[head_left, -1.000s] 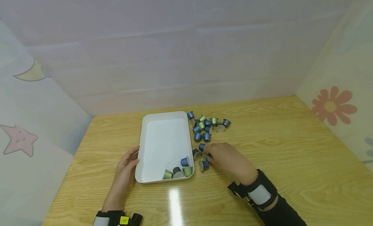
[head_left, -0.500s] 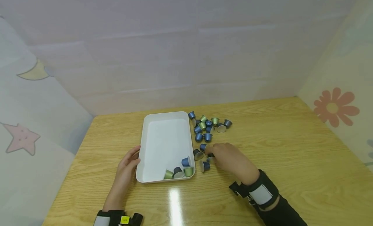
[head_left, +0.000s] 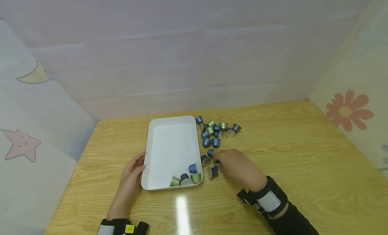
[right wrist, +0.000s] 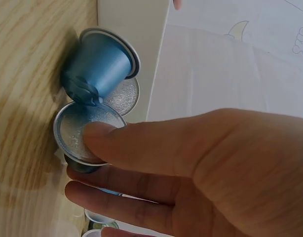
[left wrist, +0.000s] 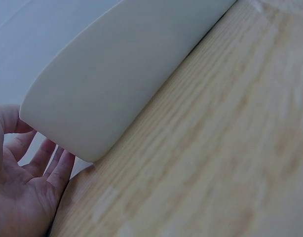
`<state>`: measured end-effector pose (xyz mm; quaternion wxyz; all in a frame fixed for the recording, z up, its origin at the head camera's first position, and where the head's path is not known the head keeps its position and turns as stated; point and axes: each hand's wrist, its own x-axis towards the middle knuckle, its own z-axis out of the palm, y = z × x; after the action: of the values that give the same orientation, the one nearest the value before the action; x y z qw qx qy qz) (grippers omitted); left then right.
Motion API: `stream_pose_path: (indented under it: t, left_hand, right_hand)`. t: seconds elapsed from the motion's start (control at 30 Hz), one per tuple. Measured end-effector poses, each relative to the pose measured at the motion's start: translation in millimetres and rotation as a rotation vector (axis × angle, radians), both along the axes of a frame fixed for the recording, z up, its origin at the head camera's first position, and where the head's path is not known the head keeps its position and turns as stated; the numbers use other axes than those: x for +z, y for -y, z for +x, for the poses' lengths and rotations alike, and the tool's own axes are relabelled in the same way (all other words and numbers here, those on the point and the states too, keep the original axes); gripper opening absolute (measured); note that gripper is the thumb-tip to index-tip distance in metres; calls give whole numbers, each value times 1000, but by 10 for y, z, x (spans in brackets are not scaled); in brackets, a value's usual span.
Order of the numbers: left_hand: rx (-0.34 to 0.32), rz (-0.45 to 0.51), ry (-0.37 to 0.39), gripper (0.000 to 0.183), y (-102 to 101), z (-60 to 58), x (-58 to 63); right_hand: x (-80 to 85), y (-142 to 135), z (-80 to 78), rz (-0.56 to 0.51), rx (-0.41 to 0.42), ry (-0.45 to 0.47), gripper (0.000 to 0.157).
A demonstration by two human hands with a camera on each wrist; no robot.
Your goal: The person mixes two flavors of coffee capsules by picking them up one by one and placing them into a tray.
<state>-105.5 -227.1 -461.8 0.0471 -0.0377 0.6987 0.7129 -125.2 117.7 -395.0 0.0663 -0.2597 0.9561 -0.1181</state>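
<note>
A white tray [head_left: 171, 150] lies on the table, with a blue coffee capsule [head_left: 193, 168], a dark one [head_left: 185, 179] and two green ones near its front right corner. My left hand [head_left: 130, 176] rests with its thumb and relaxed fingers against the tray's left side. To the right of the tray, my right hand [head_left: 239, 166] pinches a coffee capsule [right wrist: 70, 123] low over the table; the thumb presses its silver foil lid, with fingers behind its body. Touching that capsule in the right wrist view is a blue capsule [right wrist: 102, 64] tipped on its side.
Several blue, green and dark capsules [head_left: 216, 142] lie clustered by the tray's far right side. A dark capsule [head_left: 205, 160] and a blue one [head_left: 211, 153] sit between the tray and my right hand. Walls stand behind and on both sides of the table [head_left: 288, 144].
The capsule at my right fingertips has shifted and turned slightly, while that hand stays in nearly the same place. My left hand and the tray have not moved.
</note>
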Motion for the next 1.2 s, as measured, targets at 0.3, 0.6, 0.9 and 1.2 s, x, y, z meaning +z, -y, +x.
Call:
stream_pose_path:
  t: [0.3,0.6,0.9,1.2]
  left_hand:
    - [7,4,-15,48,20,-10,-6]
    - [9,-2,-12,48,35,4,-37]
    - [-2,5,-18,47,23,4,-24]
    - [3,14,-35,48,17,-25,-44]
  right_hand:
    - [75,-3,-3,-2,-1,-23,17]
    - [153,4,29,1,2,-47,15]
    - [187,44,100,-54,-19,-36,21]
    - [212,87,140,-67,71,-138,26]
